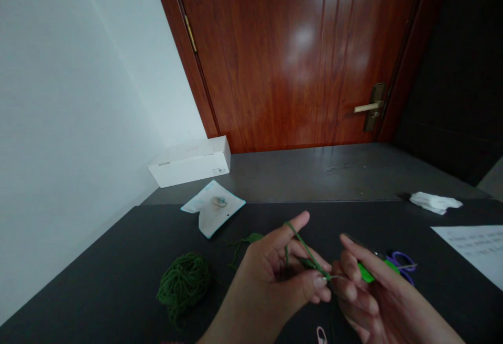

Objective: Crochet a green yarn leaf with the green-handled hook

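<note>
My left hand (283,270) is closed in a pinch on a small piece of green crochet work (324,275). A strand of green yarn (304,242) runs from the work up over its raised index finger. Facing it, my right hand (365,291) grips a crochet hook (366,273) with a bright green handle. The hook's thin metal shaft reaches the stitches at my left thumb tip; its very tip is hard to make out. To the left lies a loose ball of dark green yarn (184,283). A green leaf-like piece (252,237) with a yarn tail lies partly behind my left hand.
Purple-handled scissors (403,260) lie behind my right hand. A pink stitch marker (321,335) is at the near edge. Farther off are a white packet (214,210), a white box (192,160), a folded tissue (434,202) and a printed sheet (475,249). A wooden door (283,61) stands behind.
</note>
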`<state>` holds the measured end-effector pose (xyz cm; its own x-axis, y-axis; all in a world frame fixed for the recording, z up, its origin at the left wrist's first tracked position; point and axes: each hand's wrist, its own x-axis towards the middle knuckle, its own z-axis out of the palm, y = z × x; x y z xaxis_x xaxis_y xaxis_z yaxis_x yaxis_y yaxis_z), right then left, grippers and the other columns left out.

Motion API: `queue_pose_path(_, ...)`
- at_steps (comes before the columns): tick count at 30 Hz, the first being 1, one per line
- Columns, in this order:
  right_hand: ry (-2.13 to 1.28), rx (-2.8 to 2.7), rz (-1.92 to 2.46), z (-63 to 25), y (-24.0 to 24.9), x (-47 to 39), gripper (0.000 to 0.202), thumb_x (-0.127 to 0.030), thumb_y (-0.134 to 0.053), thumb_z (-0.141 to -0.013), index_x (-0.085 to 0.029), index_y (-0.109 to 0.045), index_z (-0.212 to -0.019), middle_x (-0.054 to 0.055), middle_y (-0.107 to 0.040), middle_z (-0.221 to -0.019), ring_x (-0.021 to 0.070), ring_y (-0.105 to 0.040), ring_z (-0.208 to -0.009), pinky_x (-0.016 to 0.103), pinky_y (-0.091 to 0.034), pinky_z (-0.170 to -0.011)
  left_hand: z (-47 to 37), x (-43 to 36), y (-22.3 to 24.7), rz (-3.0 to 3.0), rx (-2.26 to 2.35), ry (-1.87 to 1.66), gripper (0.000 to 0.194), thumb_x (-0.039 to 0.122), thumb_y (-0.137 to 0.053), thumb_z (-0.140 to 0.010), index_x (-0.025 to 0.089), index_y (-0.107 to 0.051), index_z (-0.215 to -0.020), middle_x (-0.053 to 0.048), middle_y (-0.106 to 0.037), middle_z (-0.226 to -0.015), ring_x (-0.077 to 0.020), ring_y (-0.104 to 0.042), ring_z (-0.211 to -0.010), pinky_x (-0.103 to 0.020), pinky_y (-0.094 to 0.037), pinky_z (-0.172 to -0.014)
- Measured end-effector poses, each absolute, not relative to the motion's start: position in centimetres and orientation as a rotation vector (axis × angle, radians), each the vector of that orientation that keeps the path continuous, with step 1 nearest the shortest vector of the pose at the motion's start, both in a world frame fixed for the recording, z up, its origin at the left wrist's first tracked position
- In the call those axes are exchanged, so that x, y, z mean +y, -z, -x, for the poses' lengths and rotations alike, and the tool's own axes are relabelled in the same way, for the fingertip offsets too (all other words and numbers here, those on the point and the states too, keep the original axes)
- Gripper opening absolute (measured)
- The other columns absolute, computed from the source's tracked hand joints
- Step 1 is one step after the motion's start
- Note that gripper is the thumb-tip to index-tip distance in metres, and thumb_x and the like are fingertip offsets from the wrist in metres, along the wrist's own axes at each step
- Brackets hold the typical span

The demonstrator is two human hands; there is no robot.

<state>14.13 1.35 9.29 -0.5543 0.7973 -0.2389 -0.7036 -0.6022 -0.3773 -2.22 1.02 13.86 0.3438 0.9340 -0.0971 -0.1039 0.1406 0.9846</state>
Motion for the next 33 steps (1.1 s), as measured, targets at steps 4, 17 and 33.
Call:
queue_pose_path(4,-2.170,-0.290,0.523,-14.3,-9.4,1.1,0.032,-0.037,-0.071,-0.081,-0.014,-0.062,-0.060,-0.001,-0.059,-0.054,0.0025,-0.045,-0.040,0.012,-0.042,-0.043,2.3,0.9,-14.1,-1.242,0.927,-0.909,0.071,0.016,-0.067,-0.078,0.020,-0.036,-0.142,0.000,-0.065,-0.085,-0.0097,-0.060,-0.072,-0.027,-0.046,-0.074)
queue_pose_path(17,-2.041,-0.576,0.608,-14.3,-10.3,1.1,0.036,-0.048,-0.070,-0.078,-0.017,-0.068,-0.059,0.000,-0.065,-0.056,0.0038,-0.050,-0.039,0.013,-0.045,-0.041,2.6,0.9,-14.9,-1.182,0.851,-0.812,0.080,0.022,-0.071,-0.075,0.016,-0.031,-0.144,0.003,-0.060,-0.077,-0.0078,-0.052,-0.061,-0.024,-0.040,-0.060)
queue_pose_path(33,-1.234,-1.598,0.337,-16.7,-9.7,1.4,0.047,-0.039,-0.035,-0.099,-0.021,-0.073,-0.078,0.005,-0.069,-0.071,0.0161,-0.065,-0.068,0.026,-0.052,-0.062,2.7,0.8,-15.0,-0.877,0.737,-0.715,0.075,0.010,-0.070,-0.067,0.013,-0.044,-0.137,0.000,-0.065,-0.070,-0.0077,-0.054,-0.055,-0.022,-0.037,-0.055)
